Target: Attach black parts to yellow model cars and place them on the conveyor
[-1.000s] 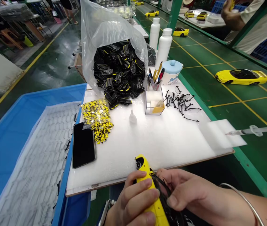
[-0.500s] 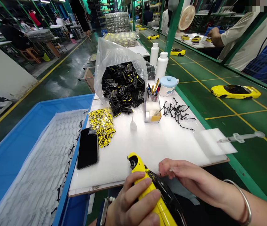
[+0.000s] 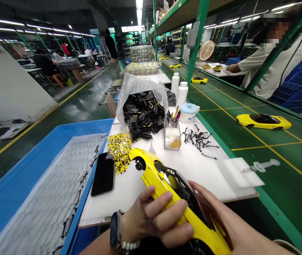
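Head view: left hand grasping yellow car, now raised higher, over table's near edge. Right hand, apart from car earlier, now against roof side; fingertips hidden, can't tell grip.

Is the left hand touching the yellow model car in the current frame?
Touching. The head view shows the left hand with its fingers laid across the side of the yellow model car, no gap between.
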The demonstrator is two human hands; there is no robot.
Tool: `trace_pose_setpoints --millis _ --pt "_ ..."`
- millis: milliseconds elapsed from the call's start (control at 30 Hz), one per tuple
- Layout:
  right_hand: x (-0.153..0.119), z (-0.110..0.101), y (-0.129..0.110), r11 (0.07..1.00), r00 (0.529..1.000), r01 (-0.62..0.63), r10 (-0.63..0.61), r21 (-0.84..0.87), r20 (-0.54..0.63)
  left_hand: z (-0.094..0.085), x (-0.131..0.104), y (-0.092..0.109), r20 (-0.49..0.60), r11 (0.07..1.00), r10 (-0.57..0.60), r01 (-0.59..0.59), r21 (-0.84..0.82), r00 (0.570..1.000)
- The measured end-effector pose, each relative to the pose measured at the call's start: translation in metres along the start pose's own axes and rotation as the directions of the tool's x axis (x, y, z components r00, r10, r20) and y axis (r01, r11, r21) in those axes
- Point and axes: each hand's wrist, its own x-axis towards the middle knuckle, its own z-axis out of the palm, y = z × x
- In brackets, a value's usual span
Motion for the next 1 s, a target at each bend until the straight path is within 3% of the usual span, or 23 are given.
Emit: trace_pose_setpoints --millis 67,100,200,267,300,333,367,433,467,500,533,600,667,700,767,800,833,867,900,933,967,1000 --pt "0.009 0.006 0.002 0.987 0.978 0.089 -0.112 -0.135 -0.174 -0.008 0.013 -0.001 -0.046 0.993 0.113 -0.114 -0.015 0.993" --pt "0.014 0.008 0.002 0.959 0.941 0.128 -0.199 -0.254 -0.274 -0.011 0.014 0.0 -0.034 0.994 0.109 -0.11 -0.021 0.993" --pt "0.026 0.008 0.0 0.77 0.753 0.118 -0.48 -0.626 -0.449 -0.009 0.004 0.009 0.007 0.996 -0.03 0.03 -0.083 1.0" --pt "0.031 0.006 -0.001 0.638 0.659 0.081 -0.611 -0.766 -0.439 -0.003 -0.004 0.015 -0.092 0.972 -0.131 0.11 -0.206 0.987" --pt "0.032 0.004 -0.001 0.586 0.622 0.066 -0.657 -0.808 -0.426 -0.001 -0.005 0.017 -0.171 0.938 -0.236 0.178 -0.297 0.957" --pt "0.033 0.003 0.0 0.542 0.592 0.054 -0.694 -0.839 -0.41 0.001 -0.004 0.017 -0.229 0.869 -0.392 0.277 -0.411 0.891" --pt "0.035 0.003 0.0 0.509 0.57 0.044 -0.72 -0.86 -0.397 0.003 -0.001 0.017 -0.227 0.743 -0.577 0.389 -0.544 0.785" --pt "0.037 0.003 0.0 0.471 0.547 0.028 -0.746 -0.882 -0.38 0.003 0.009 0.013 -0.017 0.328 -0.864 0.537 -0.777 0.503" --pt "0.038 0.003 0.0 0.457 0.544 0.025 -0.753 -0.889 -0.371 0.003 0.016 0.011 0.152 0.106 -0.903 0.551 -0.827 0.402" --pt "0.039 0.004 0.0 0.44 0.543 0.028 -0.761 -0.897 -0.356 0.002 0.021 0.008 0.303 -0.075 -0.888 0.541 -0.838 0.347" --pt "0.04 0.005 0.0 0.422 0.543 0.037 -0.77 -0.906 -0.336 0.002 0.026 0.007 0.408 -0.196 -0.85 0.519 -0.832 0.333" --pt "0.041 0.007 0.001 0.399 0.537 0.057 -0.785 -0.915 -0.309 0.003 0.032 0.006 0.49 -0.294 -0.795 0.48 -0.826 0.357" --pt "0.042 0.008 0.001 0.397 0.531 0.074 -0.792 -0.915 -0.301 0.005 0.032 0.008 0.501 -0.3 -0.778 0.477 -0.826 0.378" --pt "0.042 0.008 0.002 0.41 0.533 0.083 -0.789 -0.908 -0.307 0.006 0.029 0.009 0.491 -0.285 -0.79 0.49 -0.824 0.366" --pt "0.041 0.007 0.002 0.457 0.554 0.11 -0.766 -0.883 -0.327 0.004 0.024 0.007 0.349 -0.135 -0.88 0.535 -0.834 0.323" --pt "0.041 0.005 0.002 0.49 0.573 0.121 -0.744 -0.863 -0.342 0.0 0.022 0.003 0.18 0.025 -0.933 0.557 -0.83 0.311" --pt "0.04 0.004 0.003 0.524 0.597 0.13 -0.719 -0.841 -0.356 -0.007 0.022 -0.001 -0.034 0.23 -0.944 0.582 -0.78 0.328" --pt "0.04 0.002 0.003 0.55 0.616 0.134 -0.698 -0.824 -0.366 -0.016 0.023 -0.007 -0.249 0.446 -0.889 0.604 -0.661 0.384" --pt "0.039 0.0 0.004 0.561 0.63 0.136 -0.685 -0.816 -0.365 -0.026 0.026 -0.014 -0.392 0.633 -0.774 0.594 -0.496 0.498" --pt "0.039 -0.002 0.006 0.556 0.641 0.138 -0.681 -0.819 -0.354 -0.038 0.031 -0.021 -0.375 0.758 -0.652 0.575 -0.308 0.659" --pt "0.039 -0.003 0.007 0.537 0.647 0.141 -0.686 -0.831 -0.334 -0.049 0.038 -0.027 -0.222 0.839 -0.543 0.529 -0.125 0.81" --pt "0.04 -0.005 0.009 0.512 0.653 0.144 -0.692 -0.847 -0.307 -0.059 0.047 -0.033 -0.008 0.881 -0.472 0.472 -0.006 0.881"
